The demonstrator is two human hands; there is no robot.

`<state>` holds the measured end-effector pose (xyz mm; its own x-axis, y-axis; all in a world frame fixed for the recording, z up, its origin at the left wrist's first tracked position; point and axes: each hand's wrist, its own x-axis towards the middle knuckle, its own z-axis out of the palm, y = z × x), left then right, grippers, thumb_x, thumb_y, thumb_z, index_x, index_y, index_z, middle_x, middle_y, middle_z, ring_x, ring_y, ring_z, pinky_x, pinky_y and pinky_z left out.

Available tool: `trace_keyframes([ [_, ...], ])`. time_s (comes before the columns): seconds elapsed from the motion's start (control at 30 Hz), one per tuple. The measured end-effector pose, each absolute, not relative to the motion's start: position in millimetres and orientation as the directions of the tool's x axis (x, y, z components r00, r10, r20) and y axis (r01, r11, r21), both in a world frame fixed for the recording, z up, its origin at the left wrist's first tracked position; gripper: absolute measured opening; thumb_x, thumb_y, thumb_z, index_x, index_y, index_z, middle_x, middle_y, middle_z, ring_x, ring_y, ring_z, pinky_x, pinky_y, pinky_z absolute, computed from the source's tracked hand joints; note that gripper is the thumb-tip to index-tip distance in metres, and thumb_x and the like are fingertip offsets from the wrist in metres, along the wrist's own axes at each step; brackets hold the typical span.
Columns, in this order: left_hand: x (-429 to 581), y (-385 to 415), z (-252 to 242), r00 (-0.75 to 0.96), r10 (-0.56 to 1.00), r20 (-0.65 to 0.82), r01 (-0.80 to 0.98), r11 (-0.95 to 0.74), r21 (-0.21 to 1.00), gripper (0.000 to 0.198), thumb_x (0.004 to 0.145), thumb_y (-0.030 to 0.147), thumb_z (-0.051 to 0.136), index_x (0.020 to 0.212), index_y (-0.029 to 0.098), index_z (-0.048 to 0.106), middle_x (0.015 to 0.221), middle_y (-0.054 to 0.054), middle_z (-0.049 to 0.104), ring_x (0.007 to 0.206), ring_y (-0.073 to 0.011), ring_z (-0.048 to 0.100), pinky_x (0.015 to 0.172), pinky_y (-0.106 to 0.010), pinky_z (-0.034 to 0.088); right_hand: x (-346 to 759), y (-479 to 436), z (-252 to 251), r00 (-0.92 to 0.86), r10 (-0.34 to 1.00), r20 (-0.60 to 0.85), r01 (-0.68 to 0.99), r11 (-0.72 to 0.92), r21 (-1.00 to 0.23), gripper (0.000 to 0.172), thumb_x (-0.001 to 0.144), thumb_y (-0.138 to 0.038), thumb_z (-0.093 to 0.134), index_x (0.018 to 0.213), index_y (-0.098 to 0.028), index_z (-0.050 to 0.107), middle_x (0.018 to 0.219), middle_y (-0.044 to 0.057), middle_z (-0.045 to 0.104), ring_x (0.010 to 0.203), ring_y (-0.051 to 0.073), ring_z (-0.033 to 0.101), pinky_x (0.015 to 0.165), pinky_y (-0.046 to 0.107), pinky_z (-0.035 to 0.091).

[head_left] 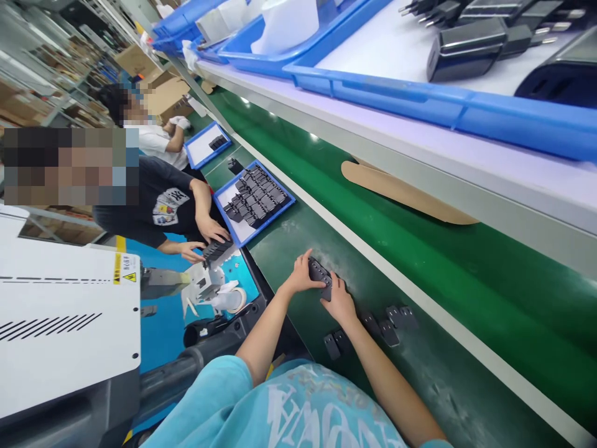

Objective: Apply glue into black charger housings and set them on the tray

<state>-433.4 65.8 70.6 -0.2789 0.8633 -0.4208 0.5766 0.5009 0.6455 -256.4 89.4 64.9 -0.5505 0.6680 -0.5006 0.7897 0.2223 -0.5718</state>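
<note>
My left hand (301, 278) and my right hand (339, 301) are closed together around a row of small black adapters (319, 272) on the dark green belt (420, 261). The left hand grips the row's far end and the right hand its near end. Several loose black adapters (387, 323) lie on the belt just right of my right hand, and two more (336, 344) sit below it.
A blue tray of black adapters (254, 200) lies further along the belt beside a co-worker's hands (205, 239). A second person sits beyond. A white machine (65, 311) stands at left. Blue bins (448, 106) with chargers sit on the shelf above. A brown cardboard strip (401, 193) lies under the shelf.
</note>
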Motion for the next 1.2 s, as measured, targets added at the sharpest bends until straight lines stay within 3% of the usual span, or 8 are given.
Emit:
trace_keyframes([
  [0.13,-451,65,66,-0.266,0.853,-0.45,0.465,0.522,0.715,0.129,0.052,0.051,0.087,0.152,0.016,0.012,0.144,-0.021,0.037,0.137,-0.0339,0.036,0.114,-0.049,0.029,-257,90,60,-0.568,0.661,-0.491,0.779,0.237,-0.581,0.073,0.085,-0.031,0.06,0.148,-0.022,0.026,0.14,0.018,0.046,0.094,0.028,0.068,0.075,0.035,0.051],
  [0.3,-459,62,60,-0.302,0.794,-0.527,0.308,0.605,0.735,0.11,0.065,0.061,0.077,0.148,0.017,0.019,0.143,-0.022,0.039,0.129,-0.0333,0.046,0.107,-0.048,0.039,-258,89,55,-0.587,0.662,-0.466,0.763,0.26,-0.592,0.068,0.087,-0.03,0.056,0.147,-0.021,0.027,0.137,0.017,0.047,0.099,0.027,0.066,0.074,0.035,0.052],
  [0.67,-489,52,52,-0.483,0.739,-0.47,0.066,0.566,0.822,0.081,0.064,0.046,0.084,0.127,0.019,0.041,0.129,-0.014,0.052,0.122,-0.0272,0.052,0.11,-0.043,0.036,-296,107,58,-0.646,0.609,-0.46,0.744,0.368,-0.557,0.063,0.088,-0.027,0.057,0.146,-0.02,0.031,0.135,0.016,0.051,0.103,0.026,0.064,0.082,0.038,0.052],
  [0.8,-522,52,52,-0.613,0.666,-0.425,-0.039,0.512,0.858,0.07,0.066,0.037,0.084,0.12,0.02,0.045,0.125,-0.012,0.053,0.123,-0.0246,0.051,0.11,-0.04,0.037,-341,137,60,-0.737,0.526,-0.424,0.669,0.482,-0.566,0.055,0.092,-0.037,0.057,0.141,-0.02,0.038,0.134,0.013,0.051,0.109,0.024,0.059,0.091,0.045,0.052],
  [1.0,-578,53,51,-0.754,0.502,-0.424,-0.228,0.406,0.885,0.053,0.074,0.034,0.079,0.114,0.023,0.046,0.124,-0.01,0.054,0.111,-0.0226,0.058,0.089,-0.036,0.054,-429,189,64,-0.867,0.335,-0.369,0.496,0.648,-0.577,0.045,0.092,-0.038,0.059,0.131,-0.019,0.05,0.13,0.011,0.055,0.111,0.024,0.059,0.093,0.047,0.052],
  [1.2,-619,57,44,-0.856,0.324,-0.403,-0.329,0.26,0.908,0.045,0.078,0.031,0.075,0.109,0.024,0.043,0.125,-0.01,0.052,0.116,-0.0225,0.058,0.088,-0.036,0.055,-517,227,71,-0.928,0.12,-0.354,0.315,0.76,-0.569,0.041,0.092,-0.037,0.06,0.128,-0.018,0.053,0.128,0.01,0.057,0.111,0.024,0.059,0.094,0.047,0.052],
])
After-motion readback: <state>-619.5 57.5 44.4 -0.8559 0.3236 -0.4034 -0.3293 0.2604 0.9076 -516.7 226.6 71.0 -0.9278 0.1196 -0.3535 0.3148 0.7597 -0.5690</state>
